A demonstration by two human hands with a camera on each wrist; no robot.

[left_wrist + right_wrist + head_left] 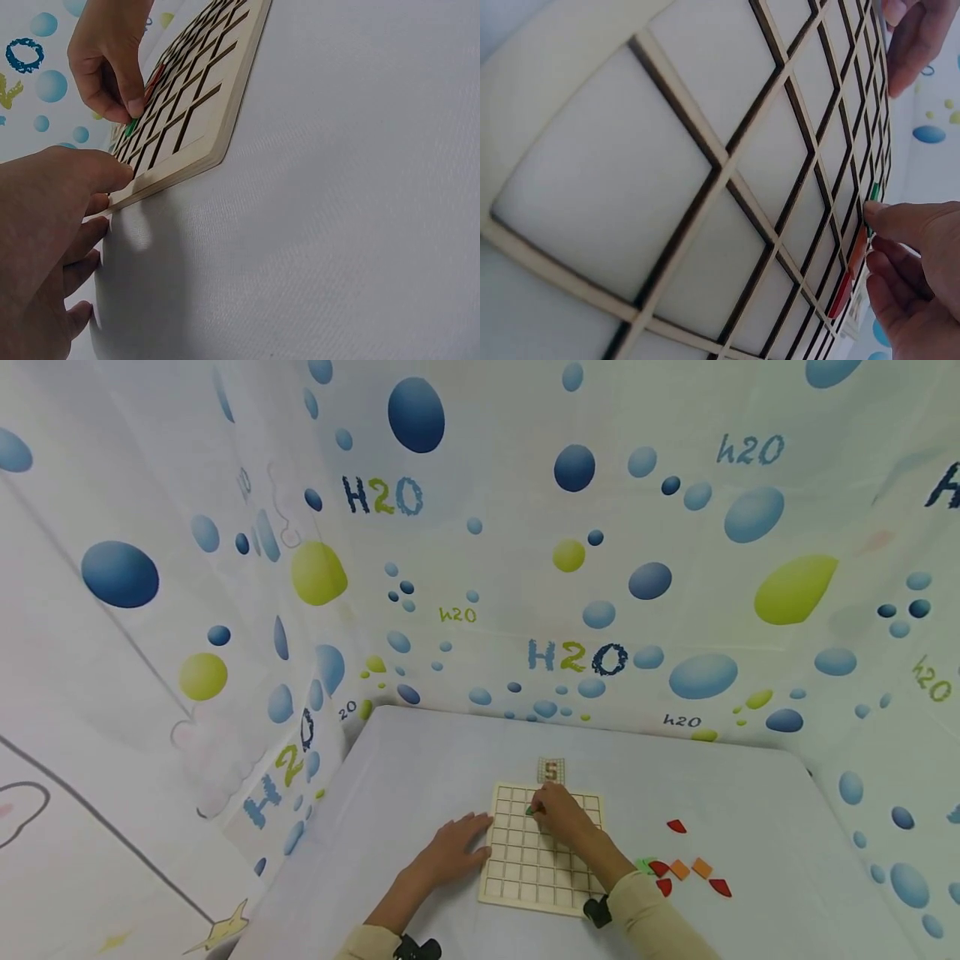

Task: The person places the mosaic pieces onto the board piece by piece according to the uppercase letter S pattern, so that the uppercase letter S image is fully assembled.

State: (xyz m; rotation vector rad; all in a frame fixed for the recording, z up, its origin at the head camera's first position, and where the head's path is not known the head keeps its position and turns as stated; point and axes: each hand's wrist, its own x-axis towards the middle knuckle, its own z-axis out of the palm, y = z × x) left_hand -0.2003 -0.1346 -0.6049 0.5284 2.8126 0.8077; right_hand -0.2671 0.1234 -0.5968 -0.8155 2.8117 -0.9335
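At the far left, a white cloth printed with drops and "H2O" lettering hangs down the side. Next, a black wrist device is worn below the left hand, which grasps nothing; its fingers are extended against the left edge of the pale wooden grid board, thumb at the rim. The board lies flat on the white table. Over its far rows, a small green piece is pinched between the thumb and fingers of the right hand; whether it is seated in a cell cannot be told. The right wrist view shows a red piece and an orange-toned piece in the board beside that hand. Just beyond the far edge lies a pattern card bearing a reddish figure. Right of the board, near the right forearm, lie green pieces, orange squares and red pieces, all loose on the table.
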